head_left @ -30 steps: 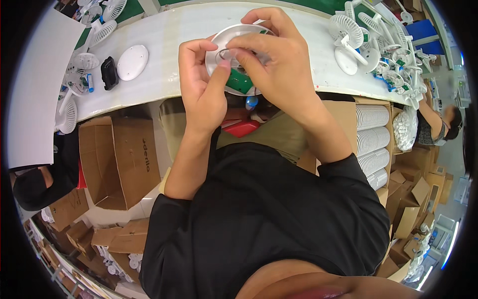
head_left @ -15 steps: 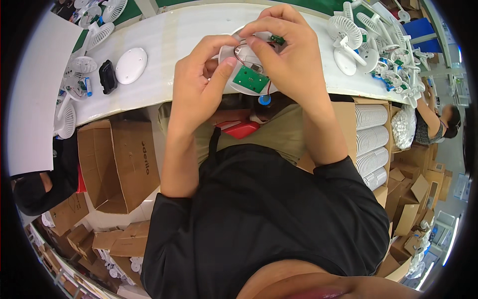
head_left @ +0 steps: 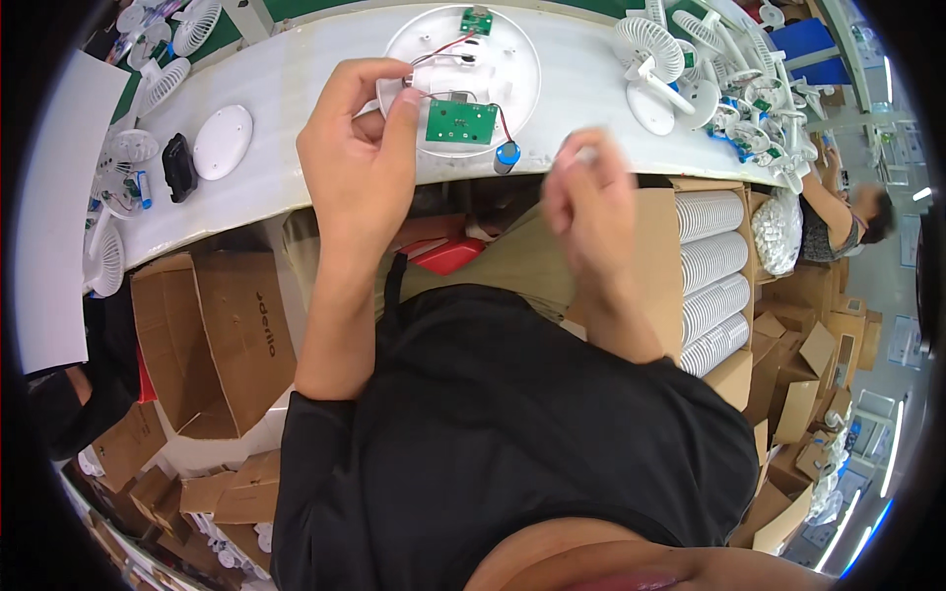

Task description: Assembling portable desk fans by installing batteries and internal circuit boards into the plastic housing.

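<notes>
A round white fan base (head_left: 522, 74) lies open side up on the table. It carries a large green circuit board (head_left: 461, 121) at its near side and a smaller green board (head_left: 477, 20) at its far edge. Red and dark wires run between them, and a small blue-sleeved cylinder (head_left: 506, 156) hangs off the near rim. My left hand (head_left: 367, 133) pinches thin wires at the base's left side. My right hand (head_left: 593, 197), blurred by motion, is off the base to the near right, fingers curled; a pale spot shows at its fingertips.
A white disc cover (head_left: 224, 142) and a black part (head_left: 179, 167) lie to the left. White fans (head_left: 647, 54) and parts crowd the right end. Below the table edge stand an open carton (head_left: 227, 340) and a box of stacked white rings (head_left: 711, 266). Another person (head_left: 838, 217) sits far right.
My right hand has left the base and moved down toward me. My left hand stays at the wires. The boards and the small far board are now uncovered.
</notes>
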Motion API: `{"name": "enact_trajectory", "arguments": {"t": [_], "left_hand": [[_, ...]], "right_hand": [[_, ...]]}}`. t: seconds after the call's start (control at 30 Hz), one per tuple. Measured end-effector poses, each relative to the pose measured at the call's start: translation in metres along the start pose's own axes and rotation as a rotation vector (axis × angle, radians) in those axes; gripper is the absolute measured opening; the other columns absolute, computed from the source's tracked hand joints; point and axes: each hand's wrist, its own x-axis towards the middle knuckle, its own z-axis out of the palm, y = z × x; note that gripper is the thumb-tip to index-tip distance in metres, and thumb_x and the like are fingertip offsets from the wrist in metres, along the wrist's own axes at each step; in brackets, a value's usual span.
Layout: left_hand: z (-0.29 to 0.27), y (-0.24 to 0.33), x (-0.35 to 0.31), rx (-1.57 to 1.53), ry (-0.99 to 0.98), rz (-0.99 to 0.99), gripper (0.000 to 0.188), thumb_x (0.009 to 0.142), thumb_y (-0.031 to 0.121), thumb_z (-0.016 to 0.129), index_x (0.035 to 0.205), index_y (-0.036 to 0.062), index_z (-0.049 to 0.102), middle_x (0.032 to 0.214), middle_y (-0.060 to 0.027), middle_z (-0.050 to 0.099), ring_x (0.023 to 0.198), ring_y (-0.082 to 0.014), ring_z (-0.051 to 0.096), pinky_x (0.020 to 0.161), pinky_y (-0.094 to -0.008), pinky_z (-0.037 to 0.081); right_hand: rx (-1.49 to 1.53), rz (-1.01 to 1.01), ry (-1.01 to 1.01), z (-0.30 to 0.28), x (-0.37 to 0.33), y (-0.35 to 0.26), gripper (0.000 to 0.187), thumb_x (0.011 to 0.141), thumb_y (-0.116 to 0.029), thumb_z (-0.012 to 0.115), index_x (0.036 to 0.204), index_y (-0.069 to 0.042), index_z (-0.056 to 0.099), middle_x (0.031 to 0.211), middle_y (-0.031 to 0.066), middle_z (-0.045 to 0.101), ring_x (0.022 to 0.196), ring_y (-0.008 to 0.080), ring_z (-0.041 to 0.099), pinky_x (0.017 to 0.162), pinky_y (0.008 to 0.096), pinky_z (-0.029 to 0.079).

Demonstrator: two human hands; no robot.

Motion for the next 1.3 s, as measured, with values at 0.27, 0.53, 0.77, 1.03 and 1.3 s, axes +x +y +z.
{"name": "enact_trajectory", "arguments": {"t": [0.27,0.53,0.77,1.03,1.3], "left_hand": [[0.014,-0.007,-0.024,0.042,0.035,0.071,0.019,0.086,-0.007,0.058,0.103,0.0011,0.060,0.086,-0.0095,0.063,0.065,-0.0122,0.061,0.058,-0.0217,0.051],[0.019,-0.004,-0.023,0.065,0.011,0.031,0.019,0.086,-0.007,0.058,0.103,0.0014,0.060,0.086,-0.0093,0.063,0.065,-0.0111,0.060,0.057,-0.0212,0.050],[0.014,0.000,-0.012,0.025,0.020,0.007,0.019,0.086,-0.007,0.057,0.103,0.0015,0.060,0.087,-0.0092,0.063,0.064,-0.0105,0.059,0.056,-0.0206,0.049],[0.007,-0.011,-0.001,0.029,0.015,0.095,0.021,0.086,-0.007,0.057,0.105,0.0013,0.059,0.094,-0.0105,0.062,0.064,-0.0096,0.057,0.055,-0.0190,0.048],[0.004,-0.004,0.004,-0.019,0.040,0.040,0.022,0.086,-0.007,0.058,0.107,-0.0001,0.058,0.096,-0.0106,0.061,0.066,-0.0102,0.056,0.057,-0.0187,0.047]], "right_hand": [[0.656,0.103,0.046,0.015,0.021,0.032,0.016,0.102,-0.019,0.054,0.110,-0.005,0.053,0.105,0.0111,0.062,0.094,0.0172,0.059,0.080,0.0281,0.047],[-0.036,-0.592,0.010,0.026,0.021,-0.005,0.029,0.088,-0.001,0.066,0.116,-0.001,0.058,0.105,0.0089,0.062,0.094,0.0144,0.056,0.080,0.0264,0.046],[-0.533,-0.607,-0.041,0.017,0.048,-0.024,0.022,0.081,0.000,0.071,0.103,-0.003,0.070,0.104,0.0080,0.062,0.087,0.0144,0.055,0.075,0.0246,0.045],[-0.758,-0.852,0.025,0.017,0.075,-0.010,0.020,0.081,0.000,0.071,0.100,-0.004,0.075,0.104,0.0075,0.058,0.084,0.0137,0.053,0.068,0.0193,0.043],[-0.402,-0.535,-0.190,0.016,0.081,-0.011,0.023,0.082,0.001,0.068,0.105,-0.003,0.075,0.109,0.0070,0.056,0.079,0.0116,0.050,0.064,0.0189,0.039]]}}
